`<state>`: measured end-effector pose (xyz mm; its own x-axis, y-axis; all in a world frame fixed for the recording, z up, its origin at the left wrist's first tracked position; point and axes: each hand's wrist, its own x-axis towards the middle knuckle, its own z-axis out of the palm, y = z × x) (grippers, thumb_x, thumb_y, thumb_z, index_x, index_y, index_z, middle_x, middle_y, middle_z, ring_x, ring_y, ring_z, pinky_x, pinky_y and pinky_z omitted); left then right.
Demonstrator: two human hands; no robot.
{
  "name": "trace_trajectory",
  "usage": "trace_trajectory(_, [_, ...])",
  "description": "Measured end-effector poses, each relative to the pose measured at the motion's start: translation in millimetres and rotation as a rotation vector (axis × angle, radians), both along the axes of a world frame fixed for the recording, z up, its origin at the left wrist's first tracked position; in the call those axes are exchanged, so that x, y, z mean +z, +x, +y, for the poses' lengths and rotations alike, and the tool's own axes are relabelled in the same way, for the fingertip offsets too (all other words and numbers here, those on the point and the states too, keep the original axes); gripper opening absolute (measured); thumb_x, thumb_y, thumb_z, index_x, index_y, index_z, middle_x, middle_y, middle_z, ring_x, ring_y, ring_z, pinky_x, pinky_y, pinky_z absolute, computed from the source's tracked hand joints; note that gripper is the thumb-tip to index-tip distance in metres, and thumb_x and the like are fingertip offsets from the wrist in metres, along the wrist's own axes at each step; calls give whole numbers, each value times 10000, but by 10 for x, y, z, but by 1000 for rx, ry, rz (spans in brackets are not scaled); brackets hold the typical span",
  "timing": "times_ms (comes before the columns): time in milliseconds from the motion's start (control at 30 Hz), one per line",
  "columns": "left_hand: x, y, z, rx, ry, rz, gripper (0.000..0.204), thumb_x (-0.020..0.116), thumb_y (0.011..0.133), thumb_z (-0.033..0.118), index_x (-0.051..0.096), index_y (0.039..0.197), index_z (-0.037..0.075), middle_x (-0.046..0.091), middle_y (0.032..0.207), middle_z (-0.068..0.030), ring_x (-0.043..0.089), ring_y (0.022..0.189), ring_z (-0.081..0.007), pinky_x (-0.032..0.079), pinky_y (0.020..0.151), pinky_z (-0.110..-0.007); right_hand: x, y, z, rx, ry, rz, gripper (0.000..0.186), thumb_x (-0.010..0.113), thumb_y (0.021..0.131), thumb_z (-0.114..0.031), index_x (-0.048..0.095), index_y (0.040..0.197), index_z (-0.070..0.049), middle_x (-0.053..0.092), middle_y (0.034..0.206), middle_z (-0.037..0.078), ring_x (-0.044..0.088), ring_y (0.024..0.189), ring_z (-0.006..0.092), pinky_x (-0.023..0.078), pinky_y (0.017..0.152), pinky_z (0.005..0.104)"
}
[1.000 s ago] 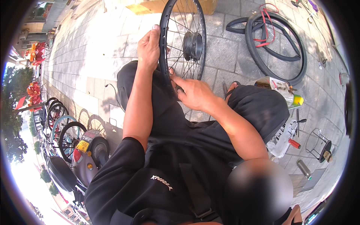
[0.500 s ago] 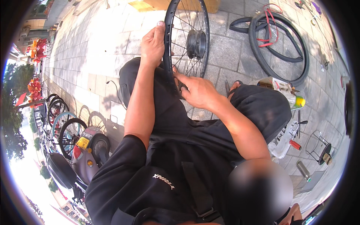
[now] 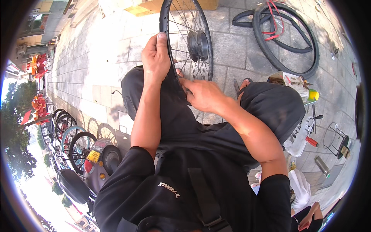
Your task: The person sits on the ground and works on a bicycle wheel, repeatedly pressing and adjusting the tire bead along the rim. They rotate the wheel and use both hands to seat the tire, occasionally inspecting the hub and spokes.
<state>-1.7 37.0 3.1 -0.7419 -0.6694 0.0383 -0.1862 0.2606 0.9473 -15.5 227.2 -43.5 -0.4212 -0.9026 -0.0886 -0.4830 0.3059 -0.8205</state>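
A spoked bicycle wheel (image 3: 211, 46) with a black rim and a thick black hub stands upright between my knees, its lower edge by my left thigh. My left hand (image 3: 156, 58) is closed round the left side of the rim, thumb lying on top. Lower down on the same side, my right hand (image 3: 203, 94) has its fingers curled at the rim, the index finger stretched along it. The fingertips of both hands are partly hidden, and whether the right one also holds something small cannot be made out.
On the paving at the far right lie a black tyre (image 3: 259, 40), a loose inner tube (image 3: 243, 24) and a red strap (image 3: 283, 25). By my right knee are a box (image 3: 288, 79), a red-handled tool (image 3: 311, 142) and a metal cylinder (image 3: 322, 166). A scooter (image 3: 92, 166) and several bicycles stand left. People are at lower right.
The view has shifted a little. The wheel and my left hand appear slightly further left, with the left hand lower. Both hands stay on the rim. A blurred round shape at lower right is gone.
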Motion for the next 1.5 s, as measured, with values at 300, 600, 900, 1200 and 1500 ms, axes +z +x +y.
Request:
trace_trajectory(300, [-29, 70, -129, 17, 240, 117, 648, 406, 1133, 524, 676, 1247, -54, 606, 807, -45, 591, 573, -124, 581, 520, -278, 21, 7, -27, 9, -34, -67, 455, 576, 973, -215, 606, 1415, -113, 725, 1037, 196, 699, 976, 424, 540, 837, 547])
trace_trajectory(600, [-29, 144, -78, -33, 289, 118, 736, 367, 1122, 591, 619, 1323, -71, 623, 847, -66, 652, 651, -183, 530, 568, -302, -51, -13, -45, -32, -63, -111, 431, 578, 948, -188, 650, 1360, -85, 727, 1015, 224, 692, 965, 447, 543, 848, 539])
trace_trajectory(900, [-10, 60, 92, -7, 207, 154, 368, 613, 1093, 379, 661, 1105, 14, 593, 793, -20, 600, 567, -127, 576, 575, -292, 10, -61, -47, -55, -37, -103, 447, 594, 926, -176, 644, 1363, -97, 739, 1011, 218, 699, 956, 445, 545, 838, 546])
trace_trajectory(1200, [-75, 20, 130, 43, 197, 162, 364, 557, 1122, 361, 663, 1045, 21, 582, 753, -1, 583, 541, -113, 546, 543, -278, 56, -87, -53, -31, 61, -126, 488, 540, 931, -184, 641, 1408, -180, 592, 1465, 253, 722, 1070, 407, 559, 951, 519])
trace_trajectory(1500, [-92, -5, -72, 87, 98, 115, 378, 579, 1113, 362, 683, 1048, 5, 582, 719, -3, 570, 505, -103, 540, 511, -271, -318, -288, -115, -371, -51, -227, 352, 586, 953, -263, 741, 1238, -127, 759, 1083, 211, 715, 1016, 420, 555, 886, 521])
